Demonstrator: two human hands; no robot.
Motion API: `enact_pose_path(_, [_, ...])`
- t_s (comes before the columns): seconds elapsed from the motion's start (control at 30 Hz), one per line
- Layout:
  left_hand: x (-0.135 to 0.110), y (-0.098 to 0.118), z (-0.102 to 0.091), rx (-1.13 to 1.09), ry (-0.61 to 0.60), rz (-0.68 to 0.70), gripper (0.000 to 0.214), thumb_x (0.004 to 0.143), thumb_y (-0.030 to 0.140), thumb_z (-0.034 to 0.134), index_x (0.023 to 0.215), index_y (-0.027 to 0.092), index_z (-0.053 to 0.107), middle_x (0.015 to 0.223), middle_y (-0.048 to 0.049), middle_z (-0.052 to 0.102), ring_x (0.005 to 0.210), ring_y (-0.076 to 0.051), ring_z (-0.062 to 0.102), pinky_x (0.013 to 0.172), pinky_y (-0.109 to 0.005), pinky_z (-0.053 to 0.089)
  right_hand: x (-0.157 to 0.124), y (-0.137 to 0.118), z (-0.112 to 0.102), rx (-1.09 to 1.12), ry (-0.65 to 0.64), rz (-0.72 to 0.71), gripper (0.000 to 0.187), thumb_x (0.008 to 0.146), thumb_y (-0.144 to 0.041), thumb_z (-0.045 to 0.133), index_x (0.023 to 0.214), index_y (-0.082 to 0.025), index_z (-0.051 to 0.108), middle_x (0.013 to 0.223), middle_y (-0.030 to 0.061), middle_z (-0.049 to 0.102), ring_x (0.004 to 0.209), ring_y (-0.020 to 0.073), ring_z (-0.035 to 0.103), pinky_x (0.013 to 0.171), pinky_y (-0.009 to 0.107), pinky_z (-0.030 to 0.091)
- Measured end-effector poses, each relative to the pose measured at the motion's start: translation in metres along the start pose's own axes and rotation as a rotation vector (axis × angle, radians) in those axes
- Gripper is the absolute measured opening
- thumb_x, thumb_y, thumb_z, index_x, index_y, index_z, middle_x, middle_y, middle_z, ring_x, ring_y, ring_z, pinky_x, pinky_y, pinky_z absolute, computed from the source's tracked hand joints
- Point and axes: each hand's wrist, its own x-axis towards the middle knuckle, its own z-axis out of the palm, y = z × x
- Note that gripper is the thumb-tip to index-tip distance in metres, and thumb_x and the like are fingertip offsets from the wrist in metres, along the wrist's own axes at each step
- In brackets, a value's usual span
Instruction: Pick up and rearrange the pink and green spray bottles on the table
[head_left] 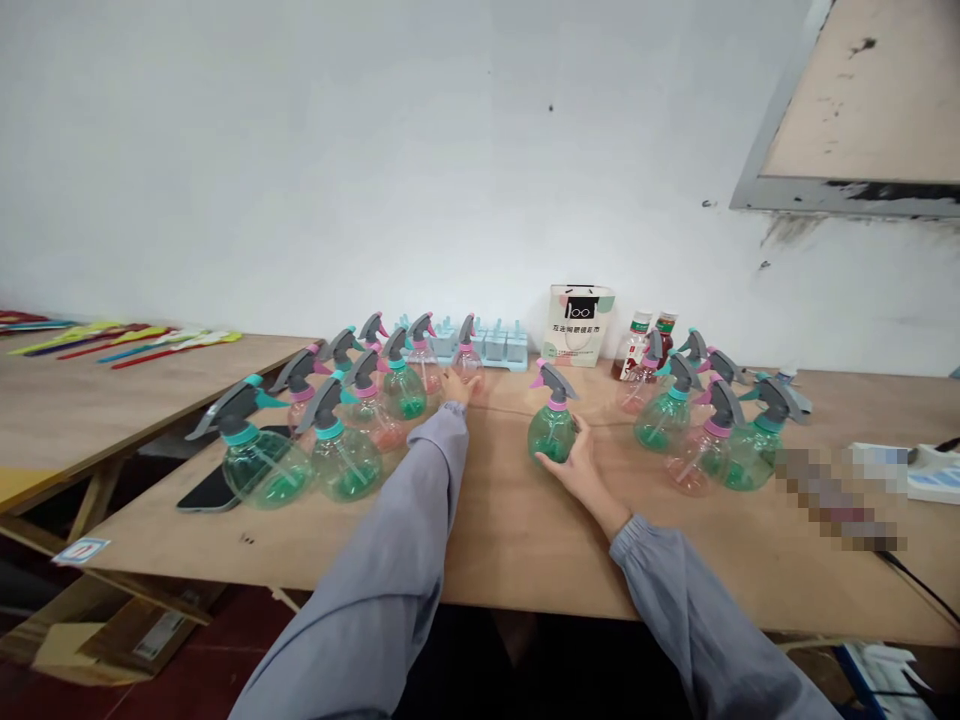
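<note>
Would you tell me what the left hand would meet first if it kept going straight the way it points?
Probably the pink-collared spray bottle just beyond the left hand; whether they already touch is hard to judge.

The person wears a loose long-sleeved top of plain pale grey cloth with a faint lilac tinge. The left sleeve [405,560] and right sleeve [697,620] show soft creases, and each ends in a gathered, elasticated cuff. The left hand [457,385] and right hand [583,470] are bare.
</note>
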Motion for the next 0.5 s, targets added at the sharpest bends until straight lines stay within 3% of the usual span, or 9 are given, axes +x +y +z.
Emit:
enact_pose_path(0.1, [-0.017,0.006,-0.005,-0.087,0.081,0.009,0.072,0.077,0.033,0.079,0.135,0.013,0.041,0.149,-0.0272,0.04,0.145,-0.037,0.035,0.116,-0.049,0.031,0.001,0.001,-0.001,-0.003,0.002,-0.006,0.1,0.066,-0.053,0.082,0.143,-0.017,0.03,0.134,0.0193,0.049,0.125,0.0377,0.053,0.105,0.059,0.046])
enact_pose_path(0.23, [-0.071,0.018,-0.012,-0.247,0.103,0.092,0.045,0.092,0.042,0.057,0.131,0.021,0.047,0.141,-0.0168,0.051,0.132,-0.026,0.052,0.107,-0.038,0.043,0.002,-0.005,-0.002,-0.007,-0.036,-0.035,0.1,0.064,-0.056,0.085,0.142,-0.015,0.035,0.133,0.0206,0.05,0.123,0.0388,0.054,0.103,0.059,0.047])
enact_pose_path(0.3, [-0.104,0.032,-0.016,-0.47,-0.07,0.277,0.048,0.085,0.041,0.065,0.126,0.022,0.051,0.137,-0.0156,0.054,0.126,-0.028,0.057,0.106,-0.04,0.044,0.0,-0.012,0.0,-0.013,-0.058,-0.05,0.102,0.064,-0.057,0.085,0.142,-0.014,0.036,0.132,0.0216,0.051,0.122,0.0396,0.055,0.103,0.06,0.048])
enact_pose_path(0.37, [-0.132,0.051,-0.02,-0.542,-0.205,0.426,0.065,0.065,0.033,0.084,0.122,0.024,0.055,0.138,-0.0144,0.055,0.131,-0.032,0.052,0.113,-0.042,0.037,-0.002,-0.023,0.005,-0.003,-0.077,-0.058,0.102,0.065,-0.058,0.085,0.143,-0.014,0.036,0.133,0.0226,0.052,0.124,0.0404,0.055,0.103,0.06,0.047])
enact_pose_path(0.43, [-0.149,0.069,-0.023,-0.565,-0.238,0.437,0.07,0.055,0.023,0.089,0.118,0.025,0.058,0.138,-0.0132,0.056,0.136,-0.034,0.047,0.119,-0.043,0.029,-0.004,-0.036,0.008,0.031,-0.116,-0.074,0.101,0.066,-0.058,0.085,0.144,-0.015,0.036,0.134,0.023,0.052,0.126,0.0401,0.054,0.104,0.06,0.047])
enact_pose_path(0.5, [-0.154,0.082,-0.024,-0.604,-0.225,0.352,0.064,0.053,0.015,0.087,0.11,0.025,0.061,0.132,-0.0121,0.06,0.135,-0.035,0.047,0.119,-0.044,0.028,-0.003,-0.048,0.006,0.091,-0.184,-0.112,0.099,0.068,-0.059,0.084,0.143,-0.016,0.036,0.135,0.022,0.052,0.127,0.0383,0.055,0.105,0.058,0.048])
